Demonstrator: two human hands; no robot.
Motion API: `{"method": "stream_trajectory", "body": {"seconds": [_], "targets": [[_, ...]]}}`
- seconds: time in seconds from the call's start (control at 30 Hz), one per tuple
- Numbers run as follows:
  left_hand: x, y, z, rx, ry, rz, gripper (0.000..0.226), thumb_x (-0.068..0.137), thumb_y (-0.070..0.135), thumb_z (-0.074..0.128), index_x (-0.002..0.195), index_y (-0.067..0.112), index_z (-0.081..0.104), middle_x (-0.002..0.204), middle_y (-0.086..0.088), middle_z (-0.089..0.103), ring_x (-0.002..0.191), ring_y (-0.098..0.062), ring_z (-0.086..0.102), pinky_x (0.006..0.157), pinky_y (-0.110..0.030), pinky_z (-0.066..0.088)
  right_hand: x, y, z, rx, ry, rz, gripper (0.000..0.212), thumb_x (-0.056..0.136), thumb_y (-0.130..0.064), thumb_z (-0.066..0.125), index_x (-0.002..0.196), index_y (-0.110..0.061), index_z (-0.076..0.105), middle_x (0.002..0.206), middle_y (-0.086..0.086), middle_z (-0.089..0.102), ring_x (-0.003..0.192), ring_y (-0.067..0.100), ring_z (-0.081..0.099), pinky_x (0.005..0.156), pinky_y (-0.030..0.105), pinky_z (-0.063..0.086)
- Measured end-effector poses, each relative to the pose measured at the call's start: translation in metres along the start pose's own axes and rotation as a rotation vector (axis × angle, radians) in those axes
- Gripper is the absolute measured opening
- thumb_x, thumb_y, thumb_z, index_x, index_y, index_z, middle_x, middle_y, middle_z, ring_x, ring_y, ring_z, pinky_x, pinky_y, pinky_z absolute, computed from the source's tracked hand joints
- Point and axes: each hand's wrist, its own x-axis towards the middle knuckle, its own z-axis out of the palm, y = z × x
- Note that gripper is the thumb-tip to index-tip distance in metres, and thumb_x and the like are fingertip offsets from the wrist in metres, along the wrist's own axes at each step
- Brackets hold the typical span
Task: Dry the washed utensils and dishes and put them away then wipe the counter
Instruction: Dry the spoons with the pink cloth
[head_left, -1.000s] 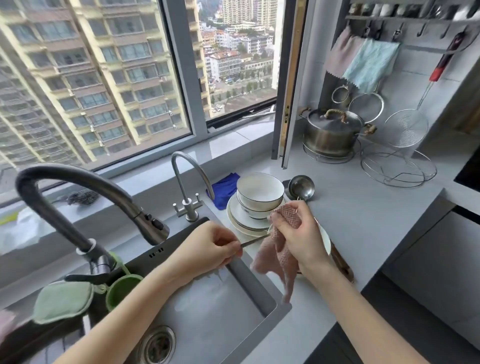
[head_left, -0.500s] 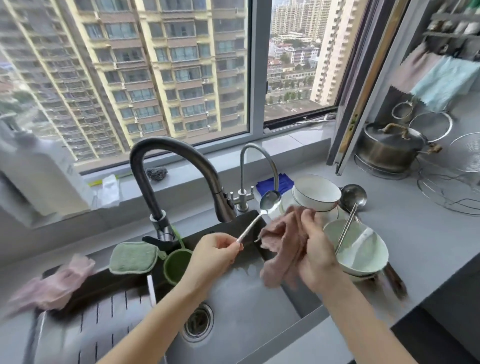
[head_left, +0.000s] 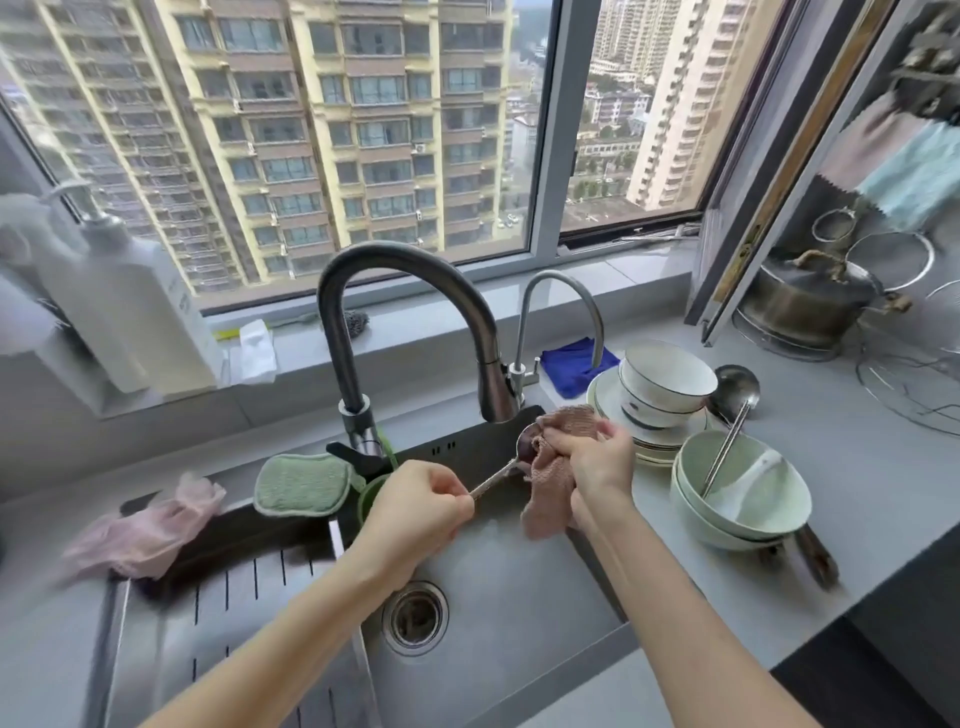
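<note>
While over sink (head_left: 519, 654) — 1 spoon (head_left: 525, 442), 1 cloth (head_left: 549, 491)

Shiny metal spoon (head_left: 511, 464), nubbly pink cloth (head_left: 553, 470), brushed steel sink (head_left: 519, 597), glossy ceramic bowls (head_left: 665, 387).

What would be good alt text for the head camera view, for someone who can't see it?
Over a steel sink, a person's left hand pinches a spoon by its handle while the right hand holds a pink cloth against its bowl. Stacked white bowls and green bowls wait on the grey counter to the right.
</note>
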Motion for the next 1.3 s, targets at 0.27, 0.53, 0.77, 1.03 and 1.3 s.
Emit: {"method": "stream_trajectory", "body": {"seconds": [0.27, 0.53, 0.77, 1.03, 1.3], "targets": [[-0.010, -0.022, -0.030, -0.391, 0.026, -0.160, 0.014, 0.087, -0.006, 0.054, 0.075, -0.003, 0.060, 0.047, -0.006, 0.047, 0.035, -0.012, 0.035, 0.033, -0.016, 0.023, -0.019, -0.006, -0.006, 0.053, -0.301, 0.045, 0.021, 0.093, -0.013, 0.059, 0.110, -0.002, 0.053, 0.086, 0.023, 0.067, 0.074, 0.041, 0.066, 0.073, 0.058, 0.054], [-0.034, -0.016, -0.020, -0.206, -0.031, -0.076, 0.029, 0.088, 0.006, 0.053, 0.063, 0.001, 0.068, 0.059, -0.013, 0.068, 0.051, -0.021, 0.065, 0.051, -0.028, 0.056, -0.074, 0.027, 0.049, -0.063, -0.484, 0.100, 0.011, 0.088, 0.006, 0.058, 0.098, 0.010, 0.059, 0.082, 0.021, 0.063, 0.076, 0.033, 0.064, 0.077, 0.047, 0.055], [-0.027, -0.021, -0.109, 0.141, 0.384, 0.173, 0.019, 0.087, 0.042, 0.061, 0.085, 0.024, 0.067, 0.074, 0.003, 0.068, 0.065, -0.009, 0.063, 0.063, -0.027, 0.050, -0.102, -0.002, 0.067, -0.559, -1.060, 0.114, 0.014, 0.084, 0.009, 0.060, 0.097, 0.004, 0.061, 0.078, 0.012, 0.065, 0.067, 0.017, 0.064, 0.060, 0.024, 0.053], [-0.035, -0.040, -0.166, -0.149, 0.604, 0.172, 0.016, 0.089, 0.011, 0.063, 0.080, -0.002, 0.069, 0.065, -0.008, 0.064, 0.036, -0.005, 0.056, 0.038, -0.016, 0.041, -0.121, 0.005, 0.115, -0.809, -1.213, -0.068, 0.029, 0.077, 0.000, 0.072, 0.103, 0.001, 0.059, 0.091, 0.018, 0.066, 0.080, 0.021, 0.064, 0.076, 0.036, 0.052], [-0.068, -0.071, -0.280, -0.181, 1.038, 0.106, 0.027, 0.089, 0.011, 0.062, 0.062, 0.014, 0.060, 0.036, 0.007, 0.053, 0.033, -0.004, 0.056, 0.042, -0.019, 0.046, -0.122, 0.002, 0.164, -0.988, -1.171, -0.344, 0.022, 0.076, -0.003, 0.074, 0.092, -0.009, 0.060, 0.094, 0.015, 0.069, 0.091, 0.023, 0.065, 0.087, 0.042, 0.051]]}}
